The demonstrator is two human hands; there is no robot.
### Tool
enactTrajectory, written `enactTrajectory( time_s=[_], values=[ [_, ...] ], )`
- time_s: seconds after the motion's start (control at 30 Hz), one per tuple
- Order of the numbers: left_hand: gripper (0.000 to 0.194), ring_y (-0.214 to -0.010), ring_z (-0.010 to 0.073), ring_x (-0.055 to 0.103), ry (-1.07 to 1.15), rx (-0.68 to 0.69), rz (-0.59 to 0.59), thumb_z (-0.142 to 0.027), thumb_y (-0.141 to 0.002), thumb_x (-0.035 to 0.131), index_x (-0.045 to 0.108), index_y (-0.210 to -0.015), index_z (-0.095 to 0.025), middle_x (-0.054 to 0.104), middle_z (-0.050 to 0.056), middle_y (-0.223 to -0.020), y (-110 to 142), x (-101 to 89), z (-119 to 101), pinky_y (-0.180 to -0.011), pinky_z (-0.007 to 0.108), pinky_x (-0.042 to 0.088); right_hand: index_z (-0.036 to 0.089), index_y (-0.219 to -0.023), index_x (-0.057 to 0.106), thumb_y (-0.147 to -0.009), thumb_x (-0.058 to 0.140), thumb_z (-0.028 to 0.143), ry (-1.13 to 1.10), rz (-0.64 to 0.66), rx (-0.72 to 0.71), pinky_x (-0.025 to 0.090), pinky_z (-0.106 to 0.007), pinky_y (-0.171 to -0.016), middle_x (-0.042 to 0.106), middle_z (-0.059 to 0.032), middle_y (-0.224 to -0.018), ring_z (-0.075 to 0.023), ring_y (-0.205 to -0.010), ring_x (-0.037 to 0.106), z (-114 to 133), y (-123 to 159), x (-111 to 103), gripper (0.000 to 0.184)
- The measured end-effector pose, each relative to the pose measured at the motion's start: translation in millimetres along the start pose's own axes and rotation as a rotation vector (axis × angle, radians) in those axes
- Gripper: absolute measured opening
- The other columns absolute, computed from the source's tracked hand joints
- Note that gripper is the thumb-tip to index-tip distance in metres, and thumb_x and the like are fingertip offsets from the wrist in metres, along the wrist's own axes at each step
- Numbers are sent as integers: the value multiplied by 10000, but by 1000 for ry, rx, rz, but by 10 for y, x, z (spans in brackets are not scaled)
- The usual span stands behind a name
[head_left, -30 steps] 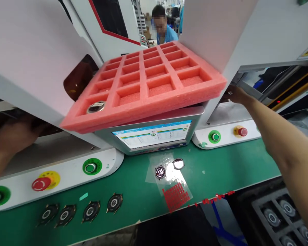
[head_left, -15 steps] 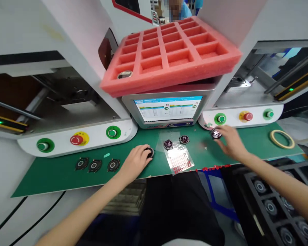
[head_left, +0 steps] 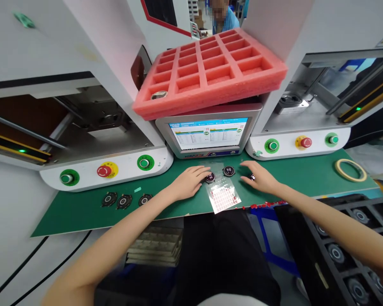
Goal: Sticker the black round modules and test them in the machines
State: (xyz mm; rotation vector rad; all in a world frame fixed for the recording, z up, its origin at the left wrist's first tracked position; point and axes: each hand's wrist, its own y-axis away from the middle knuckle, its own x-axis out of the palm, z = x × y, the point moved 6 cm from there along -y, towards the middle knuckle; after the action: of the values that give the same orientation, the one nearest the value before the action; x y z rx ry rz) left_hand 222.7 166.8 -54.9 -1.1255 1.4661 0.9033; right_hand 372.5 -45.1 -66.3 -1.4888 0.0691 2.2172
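My left hand (head_left: 189, 183) rests on the green mat (head_left: 83, 216) with its fingertips at a round black watch display (head_left: 210, 177). Whether that hand grips anything is hidden. My right hand (head_left: 259, 178) curls over a small dark disc (head_left: 252, 177) at its fingertips. Between my hands lies a second round watch display (head_left: 229, 171), at the top of a clear film sheet (head_left: 223, 194) carrying small red stickers.
A pink foam tray (head_left: 207, 72) with one metal disc sits on a monitor (head_left: 209, 134), between two white machines. Several black parts lie on the mat's left, a tape ring to its right. A black tray of round parts is lower right. A person stands beyond.
Both hands have moved in toward the film sheet, the left hand to the right and the right hand to the left. The dark disc has travelled with my right hand.
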Motion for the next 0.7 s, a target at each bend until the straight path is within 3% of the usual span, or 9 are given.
enactTrajectory(
  time_s=[0.1,0.2,0.3,0.4,0.5,0.57,0.63,0.7],
  values=[
    [435,-1258,203,572,52,100,94,-177,-893,573,553,-1323,-240,602,34,-1388,-289,50,31,-1042,336,480,204,-1273,493,-871,626,360,-42,52,3,526,-492,-1000,616,-149,-1271,-306,-1205,591,94,-254,196,452],
    [363,-1186,218,612,78,99,106,-230,-895,614,607,-1257,-213,661,59,-1293,-405,94,64,-958,326,527,193,-1257,504,-842,664,327,-63,89,22,526,-481,-992,635,-146,-1240,-302,-1182,600,129,-389,329,464],
    [367,-1170,255,610,84,28,63,-282,-910,610,596,-1263,-180,660,99,-1275,-257,39,111,-901,364,555,189,-1229,518,-857,636,297,-69,113,43,535,-493,-955,654,-146,-1177,-306,-1126,621,135,-411,360,405],
    [376,-1144,239,623,100,-75,-161,-368,-935,577,577,-1270,-196,669,97,-1247,162,-303,289,-932,388,554,188,-1220,520,-875,601,297,-77,129,38,547,-502,-913,662,-151,-1148,-311,-1069,640,146,-391,334,371],
    [401,-1104,213,642,48,-334,-552,-449,-906,610,599,-1236,-220,683,70,-1211,763,-897,780,-949,389,560,184,-1204,528,-882,564,286,-89,130,16,549,-512,-898,669,-155,-1124,-318,-1041,649,167,-379,313,339],
    [471,-1084,202,641,-51,-613,-690,-470,-887,633,593,-1257,-181,660,70,-1252,1133,-1251,1252,-939,389,568,189,-1181,537,-880,539,270,-97,122,6,550,-521,-895,674,-153,-1108,-322,-1033,653,182,-383,320,312],
    [531,-1025,175,647,-136,-850,-665,-448,-908,613,553,-1310,-107,619,87,-1318,1360,-1497,1741,-933,385,565,197,-1166,543,-879,515,254,-99,107,7,548,-536,-904,676,-153,-1121,-330,-1051,654,191,-393,341,295],
    [540,-973,162,660,-154,-928,-587,-422,-927,588,543,-1318,-52,607,106,-1338,1419,-1645,2170,-919,372,560,204,-1170,541,-877,504,251,-95,91,16,548,-548,-911,674,-154,-1148,-337,-1074,654,194,-403,367,299]
  ],
)
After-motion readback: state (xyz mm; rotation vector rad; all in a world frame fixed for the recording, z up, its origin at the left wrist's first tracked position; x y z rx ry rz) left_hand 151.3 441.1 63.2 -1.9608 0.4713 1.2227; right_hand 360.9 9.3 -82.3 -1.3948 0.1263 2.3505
